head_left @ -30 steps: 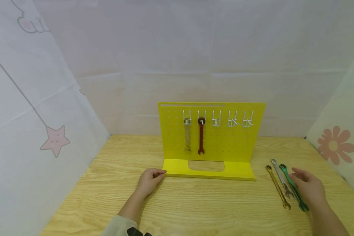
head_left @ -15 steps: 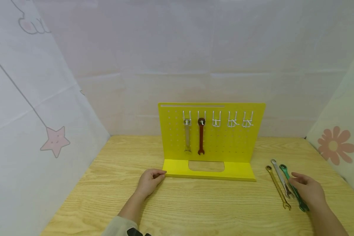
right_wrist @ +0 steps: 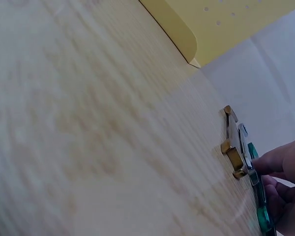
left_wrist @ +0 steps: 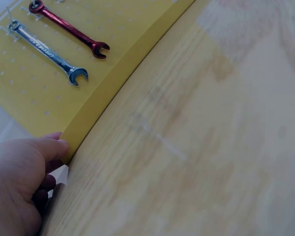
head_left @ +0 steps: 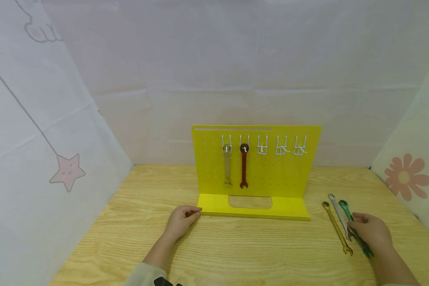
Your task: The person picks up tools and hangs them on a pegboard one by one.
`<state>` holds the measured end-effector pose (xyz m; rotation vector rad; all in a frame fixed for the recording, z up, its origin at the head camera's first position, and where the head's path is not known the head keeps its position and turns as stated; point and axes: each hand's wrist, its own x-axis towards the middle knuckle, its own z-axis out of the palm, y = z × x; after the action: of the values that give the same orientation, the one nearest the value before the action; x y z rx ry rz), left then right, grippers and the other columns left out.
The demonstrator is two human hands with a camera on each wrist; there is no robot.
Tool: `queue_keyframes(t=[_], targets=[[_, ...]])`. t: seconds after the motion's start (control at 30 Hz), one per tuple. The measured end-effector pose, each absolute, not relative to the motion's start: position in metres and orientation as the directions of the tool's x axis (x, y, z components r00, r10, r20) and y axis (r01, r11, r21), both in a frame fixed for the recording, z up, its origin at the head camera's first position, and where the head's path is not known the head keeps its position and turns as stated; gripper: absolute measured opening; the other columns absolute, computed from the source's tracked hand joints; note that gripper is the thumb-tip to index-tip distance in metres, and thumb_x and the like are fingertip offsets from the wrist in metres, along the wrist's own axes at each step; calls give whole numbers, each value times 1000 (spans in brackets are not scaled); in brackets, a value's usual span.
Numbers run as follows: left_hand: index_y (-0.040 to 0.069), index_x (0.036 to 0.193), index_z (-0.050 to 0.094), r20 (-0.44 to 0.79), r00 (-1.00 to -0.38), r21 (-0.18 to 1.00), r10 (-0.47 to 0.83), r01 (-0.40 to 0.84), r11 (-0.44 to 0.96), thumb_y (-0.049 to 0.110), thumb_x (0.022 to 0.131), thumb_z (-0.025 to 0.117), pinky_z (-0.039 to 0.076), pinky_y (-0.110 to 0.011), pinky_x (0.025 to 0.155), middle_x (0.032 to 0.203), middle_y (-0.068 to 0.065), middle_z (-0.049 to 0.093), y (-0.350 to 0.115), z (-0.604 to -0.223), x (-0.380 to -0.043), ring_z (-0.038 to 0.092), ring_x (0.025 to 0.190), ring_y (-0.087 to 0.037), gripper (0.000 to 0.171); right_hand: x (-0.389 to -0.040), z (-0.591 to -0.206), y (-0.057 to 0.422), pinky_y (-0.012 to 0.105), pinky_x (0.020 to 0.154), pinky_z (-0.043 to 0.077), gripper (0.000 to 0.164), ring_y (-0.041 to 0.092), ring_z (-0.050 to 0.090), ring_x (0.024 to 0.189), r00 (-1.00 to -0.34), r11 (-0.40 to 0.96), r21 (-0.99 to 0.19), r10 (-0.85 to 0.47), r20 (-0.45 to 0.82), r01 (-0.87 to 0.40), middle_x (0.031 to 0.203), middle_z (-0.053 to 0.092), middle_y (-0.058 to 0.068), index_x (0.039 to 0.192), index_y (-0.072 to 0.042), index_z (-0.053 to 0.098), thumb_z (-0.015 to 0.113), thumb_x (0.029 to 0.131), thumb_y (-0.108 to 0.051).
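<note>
My left hand [head_left: 180, 221] holds the left front corner of the yellow pegboard stand [head_left: 271, 176], thumb and forefinger at its edge in the left wrist view. At the right of the table, my right hand [head_left: 373, 232] has its thumb and fingers around the shaft of a green combination wrench [right_wrist: 262, 211], which lies along the table. Beside it to the left lie a silver wrench [head_left: 337, 210] and a gold wrench [head_left: 337, 228]; the thumb overlaps the silver one's lower end in the head view. Another silver wrench [left_wrist: 44, 49] and a red wrench [left_wrist: 69, 28] hang on the board.
Three bare white hooks, with the middle one [head_left: 281, 147] among them, stand to the right of the hung wrenches. The wooden table [head_left: 243, 250] meets a pale cloth backdrop [head_left: 257, 99] behind the stand. A patterned cloth side [head_left: 407, 139] borders the right.
My right hand has moved slightly left and down onto the green wrench, its thumb now over the silver wrench's lower end. The left hand stays at the stand's corner.
</note>
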<state>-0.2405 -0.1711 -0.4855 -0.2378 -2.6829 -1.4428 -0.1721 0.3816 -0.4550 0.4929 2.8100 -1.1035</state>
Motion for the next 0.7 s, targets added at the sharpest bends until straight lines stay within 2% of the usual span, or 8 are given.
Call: queue_keyframes(t=[0.17,0.37,0.7], targets=[[10,102,77,149,-984,819,99,179,545,9,90,69,48,-23,73,100,-2,73,-171,-486,-240,59,84,-9,14,-174,-457,379,46,76,50,60,46,59,99,-940,686,-648,300,-164,333,120,59,34,136,12,45,60,94,-27],[10,102,77,149,-984,818,100,179,547,9,90,69,47,-23,72,100,-3,73,-171,-485,-240,58,83,-10,15,-175,-459,377,59,88,41,56,53,52,110,-932,665,-663,327,-156,344,124,58,33,138,10,44,57,94,-22],[9,102,77,140,-986,822,92,168,544,8,90,69,48,-23,72,100,-3,73,-170,-484,-240,58,82,-9,15,-172,-461,377,57,90,42,54,55,46,118,-919,646,-679,377,-113,348,134,50,35,137,10,44,54,96,-22]])
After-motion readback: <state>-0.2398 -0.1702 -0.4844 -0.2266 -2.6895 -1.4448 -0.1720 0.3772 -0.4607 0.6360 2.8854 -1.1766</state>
